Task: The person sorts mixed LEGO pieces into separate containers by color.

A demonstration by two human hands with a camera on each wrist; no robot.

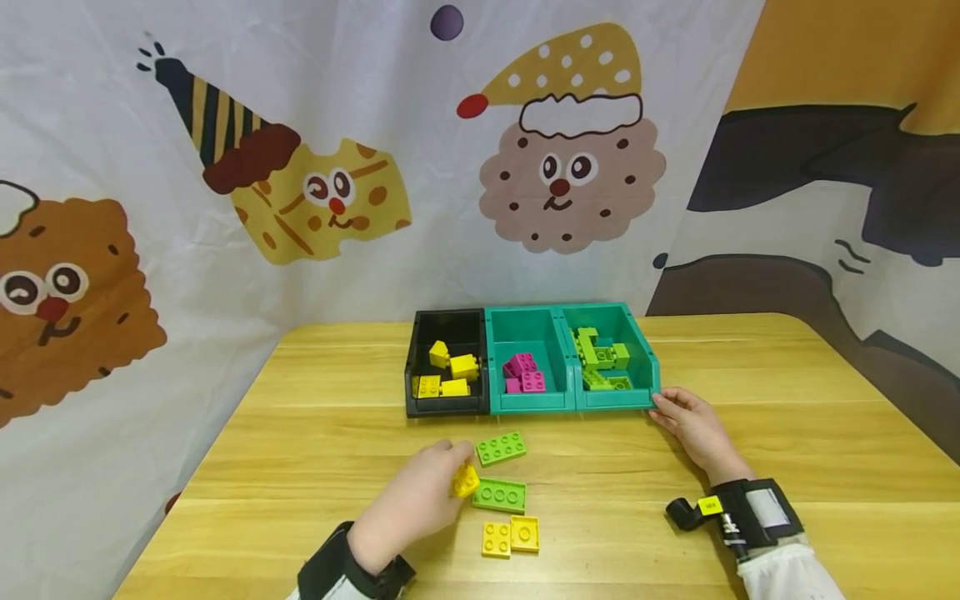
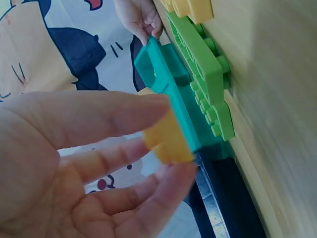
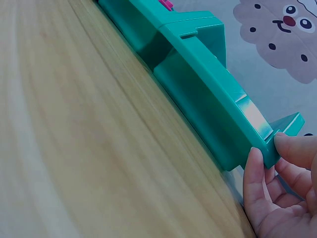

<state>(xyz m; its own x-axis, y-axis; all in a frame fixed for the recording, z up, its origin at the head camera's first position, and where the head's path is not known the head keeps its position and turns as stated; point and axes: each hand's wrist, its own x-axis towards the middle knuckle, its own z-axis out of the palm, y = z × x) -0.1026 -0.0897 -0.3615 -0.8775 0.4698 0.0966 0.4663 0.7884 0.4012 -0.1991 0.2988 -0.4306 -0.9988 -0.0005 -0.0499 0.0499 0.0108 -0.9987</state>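
My left hand (image 1: 416, 497) pinches a small yellow toy brick (image 1: 467, 481) between thumb and fingers, just above the table; the left wrist view shows the same brick blurred. To its right lie two green bricks, one studs-up (image 1: 501, 448), the other a hollow-looking green plate (image 1: 499, 496). Nearer the front sit two square yellow bricks, one a studded brick (image 1: 496, 540) and one a hollow-side-up brick (image 1: 525, 534). My right hand (image 1: 693, 429) grips the front right corner of the right teal bin (image 1: 618, 400) with thumb and fingertips, as the right wrist view shows too.
At the back of the wooden table (image 1: 322, 392) three bins stand side by side. Several yellow bricks fill the black bin (image 1: 450, 407), pink bricks the middle teal bin (image 1: 531, 403), green bricks the right one. A printed curtain (image 1: 442, 275) hangs behind.
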